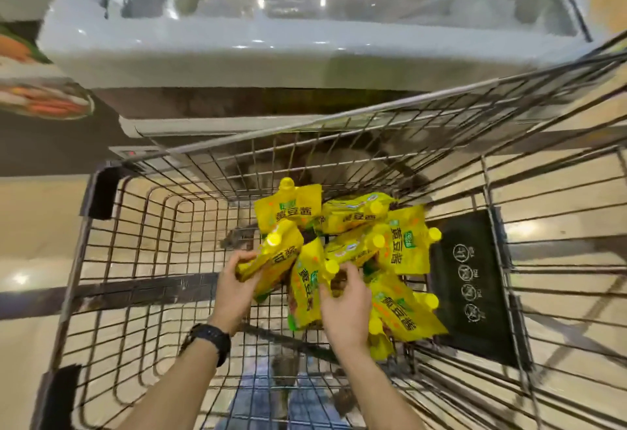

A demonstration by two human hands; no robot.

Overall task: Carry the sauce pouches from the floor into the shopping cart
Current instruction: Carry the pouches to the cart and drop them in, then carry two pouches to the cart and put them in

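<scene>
One wire shopping cart (112,260) holds about eight yellow sauce pouches (405,243), with two hands (346,307) among them.

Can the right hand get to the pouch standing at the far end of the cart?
Probably yes: the right hand is already inside the open-topped cart, and only other low-lying pouches sit before the far pouch.

Two bare forearms reach in from the bottom edge, with no sleeves showing on either one. The left hand (234,289) has a black wristwatch with a chunky round case and a wide dark strap (208,339) buckled around the wrist just behind it. The right hand (346,307) wears nothing: no ring, band or glove shows on its fingers or wrist. Below, between the arms and seen through wire bars, are the person's blue denim jeans (271,399), blurred.
</scene>
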